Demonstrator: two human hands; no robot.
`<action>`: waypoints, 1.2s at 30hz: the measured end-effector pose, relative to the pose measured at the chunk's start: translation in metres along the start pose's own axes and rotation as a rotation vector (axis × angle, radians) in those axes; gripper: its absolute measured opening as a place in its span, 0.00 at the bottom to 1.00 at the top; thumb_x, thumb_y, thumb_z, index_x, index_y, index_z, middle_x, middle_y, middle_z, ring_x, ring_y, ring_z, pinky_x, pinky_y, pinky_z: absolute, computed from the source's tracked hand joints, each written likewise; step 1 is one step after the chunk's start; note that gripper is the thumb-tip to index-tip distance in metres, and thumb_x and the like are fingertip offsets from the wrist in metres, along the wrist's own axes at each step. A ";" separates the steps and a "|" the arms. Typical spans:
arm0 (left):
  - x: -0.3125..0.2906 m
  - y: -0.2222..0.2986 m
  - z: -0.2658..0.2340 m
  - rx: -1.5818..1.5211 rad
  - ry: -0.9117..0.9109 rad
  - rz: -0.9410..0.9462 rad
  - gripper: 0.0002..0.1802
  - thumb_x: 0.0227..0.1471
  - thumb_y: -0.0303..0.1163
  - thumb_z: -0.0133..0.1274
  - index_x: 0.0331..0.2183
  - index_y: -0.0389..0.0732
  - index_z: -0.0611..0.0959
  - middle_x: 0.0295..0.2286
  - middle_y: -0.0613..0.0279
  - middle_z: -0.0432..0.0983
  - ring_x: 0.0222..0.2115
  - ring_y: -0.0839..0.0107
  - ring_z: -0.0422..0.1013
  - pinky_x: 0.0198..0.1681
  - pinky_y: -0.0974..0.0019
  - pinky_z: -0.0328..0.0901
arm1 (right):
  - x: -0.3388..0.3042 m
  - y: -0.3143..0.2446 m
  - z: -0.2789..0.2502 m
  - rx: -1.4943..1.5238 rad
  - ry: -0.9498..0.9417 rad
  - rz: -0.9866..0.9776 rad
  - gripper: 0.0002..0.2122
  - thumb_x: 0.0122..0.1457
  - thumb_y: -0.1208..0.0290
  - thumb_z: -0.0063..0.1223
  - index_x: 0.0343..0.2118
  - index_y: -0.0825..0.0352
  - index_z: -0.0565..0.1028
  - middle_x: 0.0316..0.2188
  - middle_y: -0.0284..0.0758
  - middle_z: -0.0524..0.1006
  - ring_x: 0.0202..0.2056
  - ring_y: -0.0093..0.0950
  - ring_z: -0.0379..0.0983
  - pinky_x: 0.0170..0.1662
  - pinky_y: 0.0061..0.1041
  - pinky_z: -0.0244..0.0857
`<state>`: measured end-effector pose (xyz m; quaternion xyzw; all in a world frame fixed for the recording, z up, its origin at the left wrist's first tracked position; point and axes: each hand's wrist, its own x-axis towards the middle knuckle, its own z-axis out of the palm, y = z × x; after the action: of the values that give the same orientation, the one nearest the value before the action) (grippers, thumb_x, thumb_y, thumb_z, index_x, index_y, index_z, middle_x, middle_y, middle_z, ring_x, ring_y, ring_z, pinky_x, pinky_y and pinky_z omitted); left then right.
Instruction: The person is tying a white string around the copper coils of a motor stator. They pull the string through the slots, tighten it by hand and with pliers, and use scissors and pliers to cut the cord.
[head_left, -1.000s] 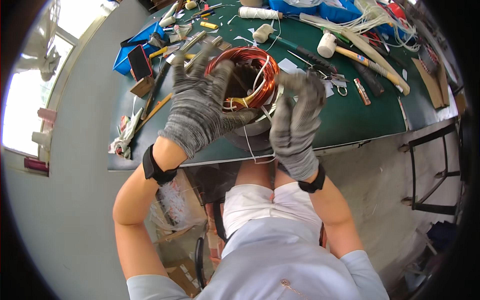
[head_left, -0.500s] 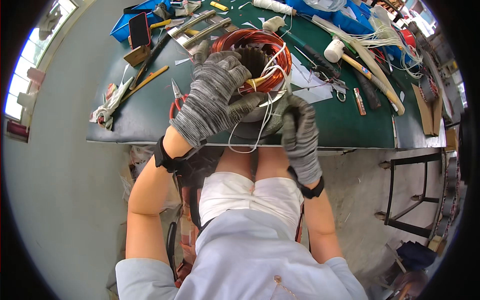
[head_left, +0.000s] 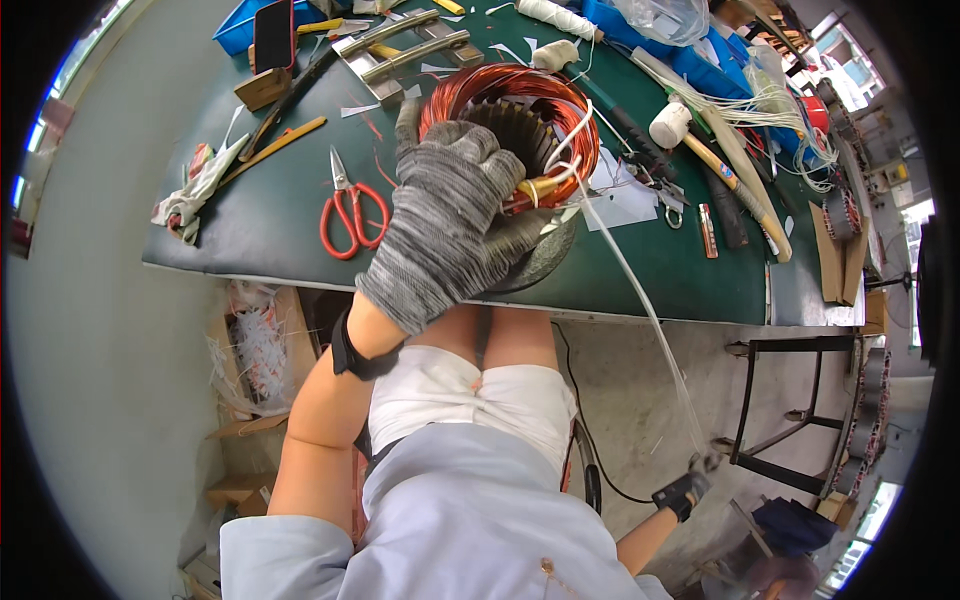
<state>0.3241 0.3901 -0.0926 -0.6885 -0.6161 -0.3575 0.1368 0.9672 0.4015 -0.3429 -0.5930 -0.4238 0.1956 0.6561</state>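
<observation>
A motor stator with a ring of copper windings (head_left: 455, 95) stands near the table's front edge, its slotted core (head_left: 515, 130) showing inside. My left hand (head_left: 440, 215), in a grey knitted glove, grips the near side of the windings, thumb and fingers around yellow-sleeved leads (head_left: 543, 186). From there a white cord (head_left: 637, 283) runs taut over the table edge, down to the right. At its far end my gloved right hand (head_left: 703, 466) is closed on it, well out from my body; its fingers are small and blurred. Red-handled scissors (head_left: 352, 222) lie left of my left hand.
A white-headed mallet (head_left: 672, 125) and other tools lie on the green table's right side. Behind are blue bins (head_left: 715, 70), a thread spool (head_left: 553, 15) and a metal frame (head_left: 412, 55). A phone (head_left: 274, 40) stands far left; a black rack (head_left: 795, 405) is at right.
My right hand has swung from beside the stator far out and down to the right, drawing the loose cord straight. The left hand stays at the windings; the scissors now show fully.
</observation>
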 end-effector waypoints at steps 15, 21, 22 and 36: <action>-0.003 0.017 0.022 0.021 0.121 -0.201 0.19 0.27 0.40 0.60 0.24 0.42 0.75 0.26 0.60 0.68 0.34 0.60 0.67 0.51 0.33 0.42 | -0.116 -0.335 0.406 -0.132 -1.038 -0.622 0.09 0.48 0.73 0.55 0.32 0.66 0.72 0.27 0.31 0.71 0.31 0.25 0.67 0.38 0.23 0.61; -0.006 0.023 0.026 -0.033 0.141 -0.259 0.15 0.28 0.38 0.60 0.22 0.43 0.74 0.24 0.64 0.65 0.33 0.67 0.66 0.50 0.29 0.44 | -0.099 -0.389 0.395 0.280 -1.330 0.718 0.10 0.51 0.65 0.57 0.28 0.65 0.69 0.24 0.32 0.69 0.19 0.15 0.59 0.19 0.12 0.52; -0.004 0.021 0.032 -0.011 0.238 -0.249 0.12 0.30 0.36 0.59 0.21 0.44 0.74 0.23 0.65 0.65 0.32 0.68 0.66 0.49 0.27 0.45 | -0.099 -0.392 0.395 0.189 -1.275 0.661 0.13 0.47 0.65 0.59 0.30 0.66 0.70 0.25 0.32 0.69 0.22 0.18 0.62 0.24 0.14 0.56; -0.010 0.021 0.019 0.089 0.150 -0.267 0.07 0.34 0.32 0.56 0.21 0.44 0.74 0.24 0.66 0.62 0.31 0.71 0.67 0.45 0.25 0.50 | -0.093 -0.447 0.414 -0.238 -1.553 1.042 0.17 0.52 0.66 0.51 0.39 0.77 0.70 0.17 0.32 0.67 0.10 0.15 0.53 0.12 0.17 0.44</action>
<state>0.3505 0.3906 -0.1071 -0.5650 -0.7055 -0.3951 0.1640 0.4785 0.4865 0.0233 -0.4748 -0.4409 0.7603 -0.0449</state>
